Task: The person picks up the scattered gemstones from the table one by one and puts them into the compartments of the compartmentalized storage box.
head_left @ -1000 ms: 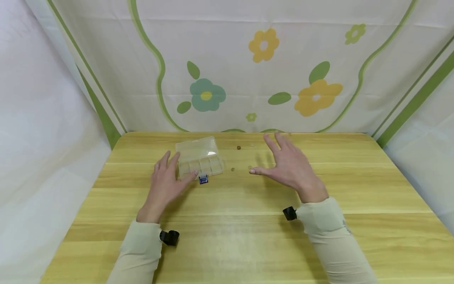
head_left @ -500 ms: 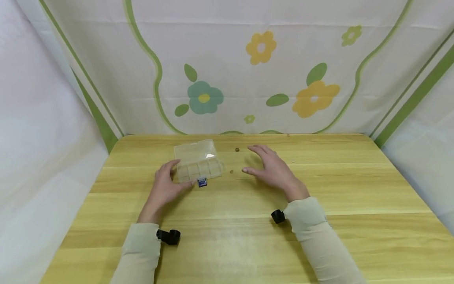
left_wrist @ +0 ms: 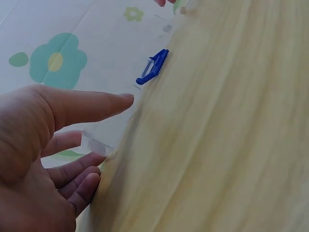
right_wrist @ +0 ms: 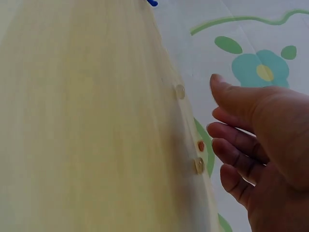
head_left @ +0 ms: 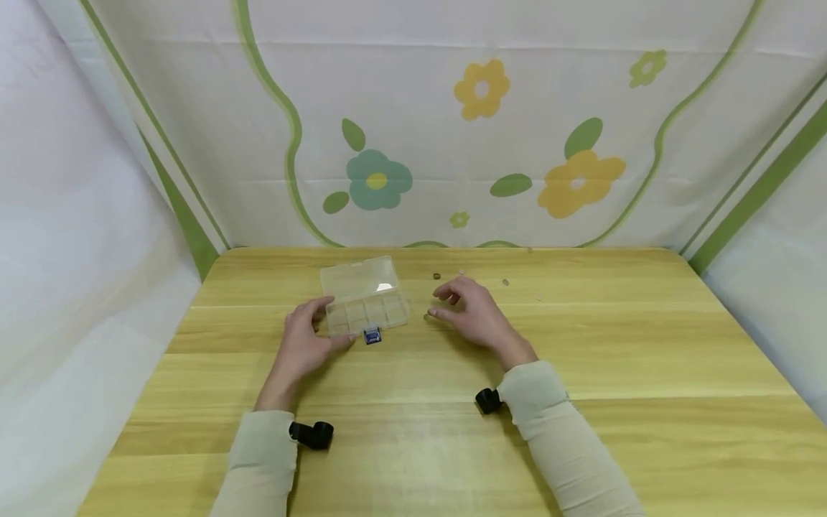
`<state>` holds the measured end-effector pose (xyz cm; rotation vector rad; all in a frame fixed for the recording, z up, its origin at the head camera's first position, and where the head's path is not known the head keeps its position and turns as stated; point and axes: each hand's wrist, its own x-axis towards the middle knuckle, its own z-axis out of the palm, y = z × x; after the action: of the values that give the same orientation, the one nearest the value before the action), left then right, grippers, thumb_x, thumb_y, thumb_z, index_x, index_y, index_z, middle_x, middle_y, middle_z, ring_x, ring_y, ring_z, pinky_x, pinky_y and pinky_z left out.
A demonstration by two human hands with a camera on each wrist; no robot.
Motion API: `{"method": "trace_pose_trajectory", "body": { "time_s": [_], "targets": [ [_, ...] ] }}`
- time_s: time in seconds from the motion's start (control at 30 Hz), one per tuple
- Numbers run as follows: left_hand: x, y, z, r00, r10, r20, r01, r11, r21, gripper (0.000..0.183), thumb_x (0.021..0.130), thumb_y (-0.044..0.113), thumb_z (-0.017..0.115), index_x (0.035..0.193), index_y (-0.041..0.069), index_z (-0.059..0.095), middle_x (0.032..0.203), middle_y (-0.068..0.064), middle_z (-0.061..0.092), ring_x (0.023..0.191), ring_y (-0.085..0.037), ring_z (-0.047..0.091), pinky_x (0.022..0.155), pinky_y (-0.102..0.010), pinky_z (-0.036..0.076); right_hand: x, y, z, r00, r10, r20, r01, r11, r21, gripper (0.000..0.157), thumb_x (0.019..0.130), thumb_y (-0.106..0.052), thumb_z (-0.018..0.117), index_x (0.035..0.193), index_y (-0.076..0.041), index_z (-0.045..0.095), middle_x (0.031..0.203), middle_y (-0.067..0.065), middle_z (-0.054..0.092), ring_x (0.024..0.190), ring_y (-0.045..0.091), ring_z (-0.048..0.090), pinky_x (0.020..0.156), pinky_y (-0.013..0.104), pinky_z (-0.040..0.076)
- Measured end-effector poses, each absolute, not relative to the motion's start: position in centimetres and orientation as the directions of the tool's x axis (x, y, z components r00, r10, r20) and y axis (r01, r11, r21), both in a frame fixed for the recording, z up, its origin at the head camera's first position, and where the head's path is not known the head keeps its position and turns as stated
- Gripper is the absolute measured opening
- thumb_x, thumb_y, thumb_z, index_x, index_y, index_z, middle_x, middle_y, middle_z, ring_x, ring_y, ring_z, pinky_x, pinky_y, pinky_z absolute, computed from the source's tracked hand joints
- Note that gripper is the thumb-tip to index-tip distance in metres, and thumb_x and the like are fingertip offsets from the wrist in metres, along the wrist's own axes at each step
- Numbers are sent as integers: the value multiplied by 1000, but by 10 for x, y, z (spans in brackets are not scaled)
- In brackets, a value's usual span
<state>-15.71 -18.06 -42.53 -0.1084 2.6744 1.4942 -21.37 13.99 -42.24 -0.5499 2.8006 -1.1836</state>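
Observation:
A clear plastic compartment box (head_left: 367, 313) lies on the table with its lid (head_left: 358, 278) tipped back. Its blue latch (head_left: 372, 335) sticks out at the front edge. My left hand (head_left: 306, 339) holds the box at its left end, thumb along the front edge and fingers round the side. My right hand (head_left: 474, 314) is low over the table to the right, thumb and fingers apart. Its thumb tip is right at a small brownish round piece (head_left: 426, 317). In the right wrist view, a clear round piece (right_wrist: 180, 92) lies ahead of the thumb.
Behind the right hand lie a dark brown round piece (head_left: 436, 276) and several pale small pieces, one greyish piece (head_left: 505, 282) among them. The wooden table (head_left: 413, 431) ends at a flower-printed cloth (head_left: 426, 129). White cloth hangs at both sides.
My right hand has moved left, its thumb and fingers closer together, uncovering small pieces behind it. My left thumb has slid from over the compartments to the front edge of the box.

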Motion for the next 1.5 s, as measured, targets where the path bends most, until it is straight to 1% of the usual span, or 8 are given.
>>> {"method": "trace_pose_trajectory", "body": {
  "time_s": [0.07, 0.1, 0.33, 0.6, 0.9, 1.1, 1.33, 1.5],
  "targets": [
    [-156, -181, -426, -995, -26, -98, -97, 513, 853, 86, 87, 17, 89, 160, 5, 45, 152, -25, 49, 139, -42, 45, 121, -61, 41, -214, 137, -424, -930, -357, 84, -311, 647, -696, 31, 99, -24, 80, 125, -9, 75, 119, 7, 71, 110, 26, 64, 104, 47, 55],
    [-156, -181, -427, -995, -27, -100, -100, 507, 856, 86, 87, 17, 89, 160, 5, 46, 151, -25, 50, 138, -42, 46, 122, -60, 41, -214, 136, -424, -928, -365, 78, -314, 652, -690, 30, 98, -24, 80, 124, -10, 75, 118, 6, 71, 109, 25, 64, 100, 46, 56],
    [-154, -181, -429, -996, -25, -81, -83, 499, 863, 83, 87, 15, 89, 158, 3, 48, 152, -24, 52, 139, -42, 49, 123, -57, 42, -214, 129, -424, -918, -396, 27, -314, 681, -661, 26, 96, -22, 83, 119, -12, 77, 113, 4, 72, 104, 23, 62, 97, 45, 55],
    [-159, -181, -428, -997, -39, -69, -79, 532, 843, 82, 87, 20, 90, 158, 7, 50, 156, -24, 52, 142, -44, 51, 123, -58, 44, -217, 127, -419, -907, -419, 32, -341, 689, -639, 15, 97, -19, 81, 111, -14, 80, 105, 3, 71, 93, 19, 62, 86, 40, 55],
    [-165, -181, -429, -996, -48, -77, -90, 536, 839, 83, 85, 21, 91, 158, 11, 52, 155, -22, 55, 139, -44, 53, 121, -58, 45, -220, 127, -422, -913, -405, 44, -338, 691, -639, 7, 98, -16, 79, 105, -15, 80, 103, 3, 71, 90, 19, 65, 85, 39, 56],
    [-163, -185, -429, -992, -67, -108, -127, 536, 835, 84, 85, 20, 92, 159, 12, 51, 156, -22, 54, 141, -43, 52, 121, -58, 44, -219, 123, -425, -912, -408, 35, -332, 688, -645, 8, 99, -18, 78, 106, -15, 80, 105, 3, 71, 90, 20, 65, 85, 40, 56],
    [-167, -186, -427, -993, -52, -108, -119, 506, 854, 84, 84, 19, 92, 158, 14, 52, 156, -20, 54, 141, -42, 52, 123, -57, 43, -220, 122, -424, -923, -378, 67, -321, 667, -672, 8, 99, -18, 78, 106, -15, 81, 106, 3, 73, 92, 22, 63, 85, 40, 54],
    [-166, -186, -428, -991, -60, -121, -134, 492, 860, 84, 84, 18, 92, 158, 13, 53, 156, -19, 55, 140, -41, 51, 123, -56, 42, -218, 118, -425, -925, -368, 92, -325, 644, -693, 9, 99, -18, 79, 106, -14, 81, 105, 4, 73, 92, 22, 63, 83, 37, 53]
  ]
}}
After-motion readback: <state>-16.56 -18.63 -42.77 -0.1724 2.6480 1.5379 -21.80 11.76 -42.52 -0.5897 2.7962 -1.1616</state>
